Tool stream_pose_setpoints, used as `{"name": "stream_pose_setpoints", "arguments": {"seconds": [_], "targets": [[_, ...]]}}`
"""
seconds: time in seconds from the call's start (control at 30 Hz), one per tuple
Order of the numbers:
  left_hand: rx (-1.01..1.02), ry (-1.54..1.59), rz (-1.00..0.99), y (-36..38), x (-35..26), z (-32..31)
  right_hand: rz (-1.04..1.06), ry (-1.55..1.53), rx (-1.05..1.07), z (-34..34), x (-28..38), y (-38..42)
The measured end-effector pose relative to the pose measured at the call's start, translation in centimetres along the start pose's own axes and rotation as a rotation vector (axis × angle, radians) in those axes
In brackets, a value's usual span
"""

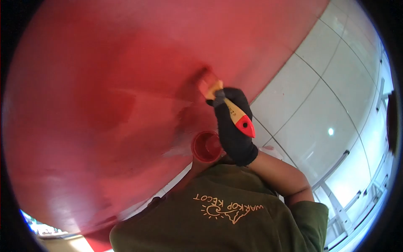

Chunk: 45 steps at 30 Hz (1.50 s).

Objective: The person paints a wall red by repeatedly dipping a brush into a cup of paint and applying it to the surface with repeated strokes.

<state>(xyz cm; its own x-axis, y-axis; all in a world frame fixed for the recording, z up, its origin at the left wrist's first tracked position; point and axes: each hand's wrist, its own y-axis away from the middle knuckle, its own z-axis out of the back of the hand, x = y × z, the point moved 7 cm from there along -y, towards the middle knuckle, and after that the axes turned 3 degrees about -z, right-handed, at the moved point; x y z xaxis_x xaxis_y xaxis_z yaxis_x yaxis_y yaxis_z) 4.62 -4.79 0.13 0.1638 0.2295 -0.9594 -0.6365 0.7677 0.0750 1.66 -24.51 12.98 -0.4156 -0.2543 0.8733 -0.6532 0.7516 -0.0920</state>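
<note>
My right hand (235, 126), in a black glove, grips a paintbrush (237, 111) with a yellow handle and a red tip. Its bristles are red and press against a large red-painted surface (138, 71), where darker, wet-looking patches show around the brush. Just below and left of the glove is a red cup (206, 146), its open mouth facing me and its inside coated red. My left forearm (198, 169) reaches up to the cup, which appears to rest in my left hand; the fingers are hidden behind it.
White tiles (310, 88) with dark joints border the red surface on the right. A metal ladder-like frame (336, 201) stands at the lower right. A dark object (393, 122) shows at the right edge. Bright daylight enters at the lower left.
</note>
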Motion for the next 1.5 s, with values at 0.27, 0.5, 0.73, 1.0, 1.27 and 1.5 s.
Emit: {"name": "stream_pose_setpoints", "arguments": {"seconds": [0.27, 0.5, 0.73, 1.0, 1.27, 1.5], "targets": [[0.361, 0.457, -0.27, -1.4, -6.5, -1.8, 0.195, -0.378, 0.108, -4.3, 7.9, -2.1], [-0.011, 0.085, -0.083, 2.9, 0.4, -1.3, 0.001, -0.461, -0.059, 3.0, -9.5, 1.8], [-0.095, -0.009, -0.097, 4.3, 3.1, -2.5, -0.17, -0.218, -0.086, 11.1, -16.1, 7.4], [-0.199, -0.021, -0.181, 7.9, 3.6, -2.1, -0.142, -0.096, 0.011, 12.6, -10.9, 12.9], [-0.233, 0.101, -0.267, 10.7, 1.1, -2.0, -0.048, 0.122, 0.161, 8.9, -1.3, 15.1], [-0.278, 0.064, -0.297, 12.1, -1.2, -1.2, 0.114, 0.429, 0.159, 5.3, 5.4, 17.3]]}}
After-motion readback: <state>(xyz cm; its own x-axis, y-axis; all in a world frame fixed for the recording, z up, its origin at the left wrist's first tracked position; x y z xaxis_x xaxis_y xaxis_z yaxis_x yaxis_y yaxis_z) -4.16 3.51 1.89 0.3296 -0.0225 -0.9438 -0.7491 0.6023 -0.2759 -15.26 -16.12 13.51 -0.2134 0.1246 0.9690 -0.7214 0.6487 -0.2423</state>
